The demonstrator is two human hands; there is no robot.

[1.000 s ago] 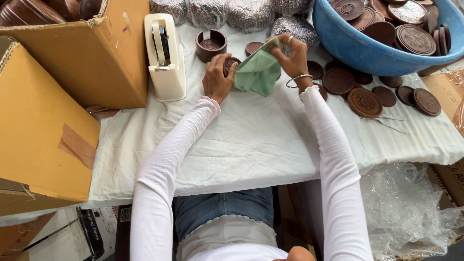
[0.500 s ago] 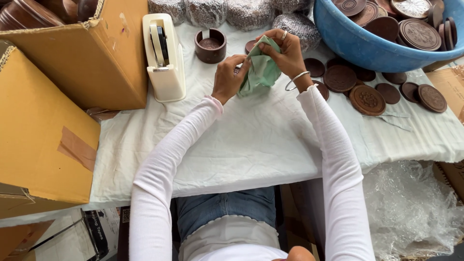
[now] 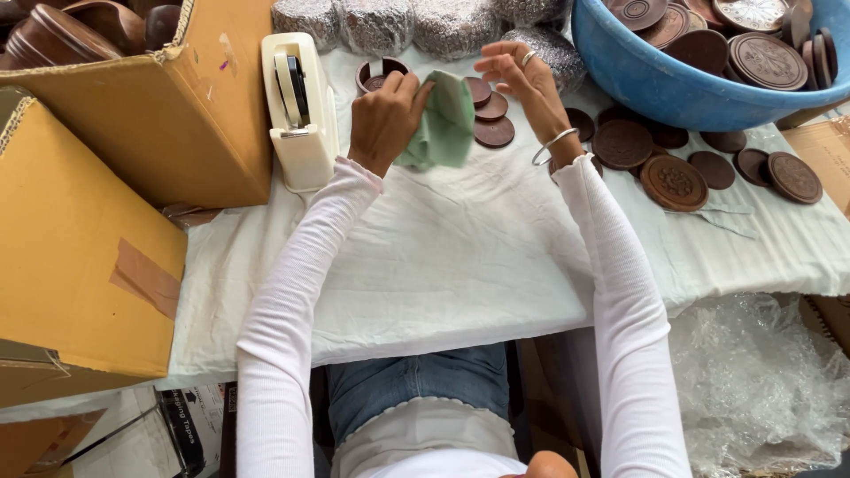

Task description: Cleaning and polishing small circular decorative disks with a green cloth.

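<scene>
Two cardboard boxes sit far left of the tape dispenser (image 3: 301, 115): a closed box (image 3: 80, 257) at the table's near-left edge and an open box (image 3: 168, 115) just beside the dispenser with dark brown wooden pieces inside. Left hand (image 3: 382, 115), just right of the dispenser, is clenched on a green cloth (image 3: 440, 124), fingers bunched in its upper edge, cloth hanging down over the white table cover (image 3: 443, 257). A small brown wooden cup (image 3: 381, 73) sits behind that hand, partly hidden. Brown discs (image 3: 491, 111) lie on the cover right of the cloth. Right hand (image 3: 518, 75), further right of the dispenser, is released, fingers spread, holding nothing, ring and bangle on, hovering above the discs near the cloth but apart from it. Foil-wrapped bundles (image 3: 416, 22) line the back edge. More carved discs (image 3: 673, 181) lie far right, below a blue tub (image 3: 682, 88) full of them. Plastic wrap (image 3: 761, 381) hangs off the table at lower right.
</scene>
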